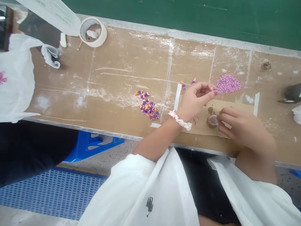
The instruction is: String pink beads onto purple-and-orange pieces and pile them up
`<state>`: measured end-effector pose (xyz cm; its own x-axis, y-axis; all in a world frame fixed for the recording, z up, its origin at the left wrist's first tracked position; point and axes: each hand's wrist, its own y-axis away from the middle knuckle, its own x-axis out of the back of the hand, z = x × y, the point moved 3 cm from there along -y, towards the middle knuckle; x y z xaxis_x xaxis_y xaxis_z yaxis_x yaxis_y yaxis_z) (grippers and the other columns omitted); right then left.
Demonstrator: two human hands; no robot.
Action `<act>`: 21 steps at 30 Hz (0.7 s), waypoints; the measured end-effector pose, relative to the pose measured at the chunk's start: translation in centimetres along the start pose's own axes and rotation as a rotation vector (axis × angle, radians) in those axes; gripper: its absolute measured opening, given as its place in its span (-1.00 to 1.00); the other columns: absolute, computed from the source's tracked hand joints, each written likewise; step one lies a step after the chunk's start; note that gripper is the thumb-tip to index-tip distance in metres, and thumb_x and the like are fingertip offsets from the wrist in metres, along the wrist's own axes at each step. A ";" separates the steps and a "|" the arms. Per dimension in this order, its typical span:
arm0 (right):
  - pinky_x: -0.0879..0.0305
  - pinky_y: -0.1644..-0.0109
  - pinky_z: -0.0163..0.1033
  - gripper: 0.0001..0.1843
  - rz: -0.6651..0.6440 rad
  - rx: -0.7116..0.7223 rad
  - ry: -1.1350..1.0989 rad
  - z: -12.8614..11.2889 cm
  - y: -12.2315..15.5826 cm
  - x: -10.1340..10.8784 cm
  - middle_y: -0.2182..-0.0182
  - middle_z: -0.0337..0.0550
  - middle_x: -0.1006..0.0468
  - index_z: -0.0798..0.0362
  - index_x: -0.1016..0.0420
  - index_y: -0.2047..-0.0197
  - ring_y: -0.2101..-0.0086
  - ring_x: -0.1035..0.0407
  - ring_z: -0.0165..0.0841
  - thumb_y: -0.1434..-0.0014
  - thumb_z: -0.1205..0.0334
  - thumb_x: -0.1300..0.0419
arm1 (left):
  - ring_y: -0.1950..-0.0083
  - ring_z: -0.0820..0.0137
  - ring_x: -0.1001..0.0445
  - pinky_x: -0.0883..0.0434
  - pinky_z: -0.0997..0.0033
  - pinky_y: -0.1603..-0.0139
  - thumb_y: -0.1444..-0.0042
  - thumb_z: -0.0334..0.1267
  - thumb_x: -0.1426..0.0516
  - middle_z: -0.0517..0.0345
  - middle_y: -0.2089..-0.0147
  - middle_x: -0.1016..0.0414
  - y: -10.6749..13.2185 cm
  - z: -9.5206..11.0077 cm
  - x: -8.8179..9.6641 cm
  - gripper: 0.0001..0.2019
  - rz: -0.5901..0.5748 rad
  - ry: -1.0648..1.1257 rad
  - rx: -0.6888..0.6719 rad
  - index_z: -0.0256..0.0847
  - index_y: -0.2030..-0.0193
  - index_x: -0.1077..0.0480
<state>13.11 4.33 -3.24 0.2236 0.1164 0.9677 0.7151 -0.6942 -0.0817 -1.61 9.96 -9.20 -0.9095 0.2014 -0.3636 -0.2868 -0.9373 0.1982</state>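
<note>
Between the thumb and fingertips of my left hand [196, 97] is a small orange-and-purple figurine [211, 88], held beside a heap of tiny pink-purple pieces [228, 84]. My right hand [237, 124] has its fingers bent together at a small round clear container [213, 120]; whether they grip it or something small is hard to make out. That container sits on a taped-down sheet of brown card [235, 108]. Two more purple figurines [183, 85] lie just beyond my left wrist. A pile of similar figurines [148, 108] rests on the table to the left.
A roll of white tape [103, 35] stands at the back left, near a white sheet with print [56, 15]. White plastic [18, 75] covers the table's left end. A dark object [293, 93] lies at the right. Below the table is a blue stool [94, 146].
</note>
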 end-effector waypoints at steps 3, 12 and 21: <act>-0.14 0.44 -0.28 -0.81 -0.020 0.009 -0.039 0.0 0.0 0.1 0.49 -0.23 -0.38 0.01 -0.32 0.40 0.49 -0.26 -0.40 -0.27 0.36 -0.05 | 0.28 0.58 -0.39 -0.34 0.61 0.39 -0.17 -0.29 -0.19 0.19 0.26 -0.40 0.0 -0.1 -0.2 -0.90 -0.025 0.008 0.018 -0.21 0.25 -0.34; -0.20 0.45 -0.24 -0.85 0.347 -0.271 -0.210 0.0 0.4 1.7 0.42 -0.23 -0.47 -0.04 -0.36 0.38 0.49 -0.31 -0.40 -0.13 0.42 -0.19 | 0.34 0.62 -0.31 -0.33 0.60 0.36 -0.13 -0.33 -0.21 0.21 0.25 -0.40 1.0 0.0 -1.0 -0.89 -0.073 0.220 0.167 -0.21 0.23 -0.35; -0.10 0.53 -0.21 -0.83 0.642 -0.454 -0.245 -0.7 0.3 1.3 0.50 -0.26 -0.40 -0.06 -0.34 0.41 0.53 -0.25 -0.40 -0.09 0.42 -0.20 | 0.45 0.63 -0.22 -0.28 0.57 0.42 0.05 -0.12 -0.36 0.30 0.47 -0.23 2.5 -0.2 -2.6 -0.69 -0.369 0.491 0.448 -0.25 0.40 -0.36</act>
<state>13.09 3.79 -1.88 0.6737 -0.2860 0.6815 0.0727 -0.8920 -0.4462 0.13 7.02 -7.98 -0.5225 0.2319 -0.8205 -0.7365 -0.6075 0.2974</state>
